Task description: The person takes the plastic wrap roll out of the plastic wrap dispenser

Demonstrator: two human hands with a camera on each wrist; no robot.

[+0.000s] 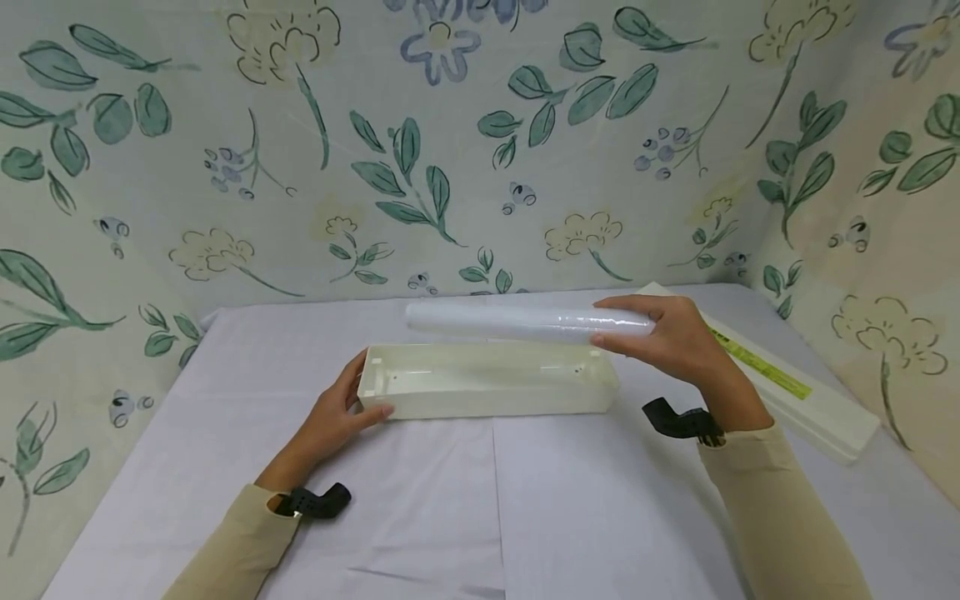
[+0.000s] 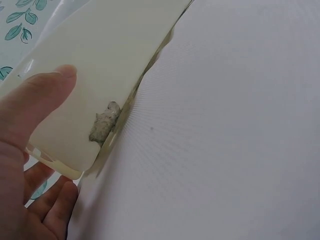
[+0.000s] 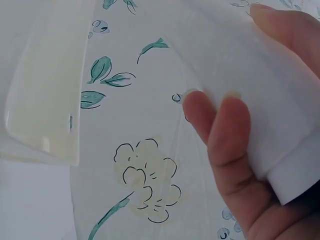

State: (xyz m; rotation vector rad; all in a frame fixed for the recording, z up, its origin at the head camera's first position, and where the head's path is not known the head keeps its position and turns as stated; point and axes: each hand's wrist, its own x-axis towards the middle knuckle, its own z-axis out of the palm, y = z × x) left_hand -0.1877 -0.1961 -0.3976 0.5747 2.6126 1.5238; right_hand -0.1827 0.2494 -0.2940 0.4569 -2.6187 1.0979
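A long cream plastic box (image 1: 487,403), its top uncovered, sits on the table. My left hand (image 1: 335,419) grips its left end, thumb on the front wall and fingers behind the end. In the left wrist view a greyish crumpled patch (image 2: 105,122) shows on the box wall near its lower edge. Above and behind the box, my right hand (image 1: 663,337) holds a roll of clear plastic wrap (image 1: 510,320) by its right end, between thumb and fingers. The right wrist view shows the roll's white core end (image 3: 297,177) sticking out beside the palm.
On the right lies a long cream lid (image 1: 832,421) with a yellow-green strip (image 1: 761,362), set diagonally and partly behind my right hand. A white cloth (image 1: 420,500) covers the table. Floral fabric (image 1: 465,167) hangs behind and at the sides.
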